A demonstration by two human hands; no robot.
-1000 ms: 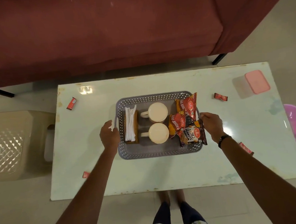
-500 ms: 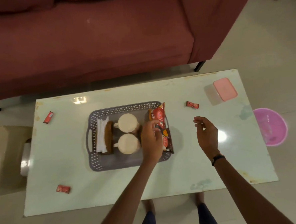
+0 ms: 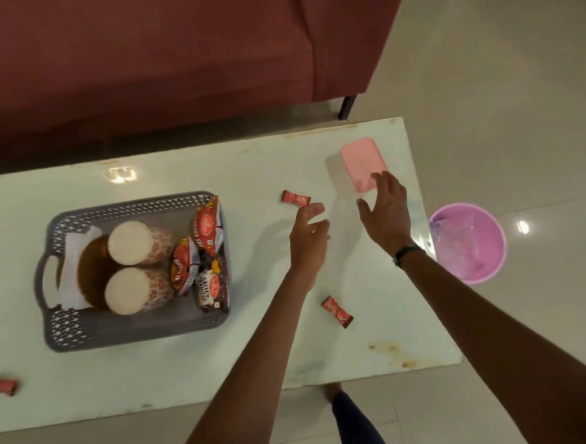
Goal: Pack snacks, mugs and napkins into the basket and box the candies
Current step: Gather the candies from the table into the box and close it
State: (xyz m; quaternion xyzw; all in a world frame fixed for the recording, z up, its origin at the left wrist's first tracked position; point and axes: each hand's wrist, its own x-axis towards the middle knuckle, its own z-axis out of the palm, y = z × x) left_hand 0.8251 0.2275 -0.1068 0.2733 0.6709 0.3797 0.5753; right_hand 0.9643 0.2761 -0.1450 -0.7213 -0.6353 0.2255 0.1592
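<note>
The grey basket (image 3: 133, 329) stands on the left of the table, holding two white mugs (image 3: 133, 243), napkins (image 3: 71, 269) and red snack packets (image 3: 206, 251). A clear box with a pink lid (image 3: 362, 164) sits at the table's far right. My right hand (image 3: 385, 212) hovers open at the box's near edge, fingers spread. My left hand (image 3: 308, 239) is open over the table, just below a red candy (image 3: 295, 198). Another candy (image 3: 337, 311) lies between my forearms, and one (image 3: 1, 385) lies at the front left.
The pale table (image 3: 191, 372) stands in front of a dark red sofa (image 3: 137, 53). A pink bucket (image 3: 467, 242) sits on the floor just off the table's right edge. My foot and leg (image 3: 351, 420) show below the table's front edge.
Both hands left the basket and moved right: the left from the snack packets to beside a candy, the right up to the pink-lidded box. The view swung right.
</note>
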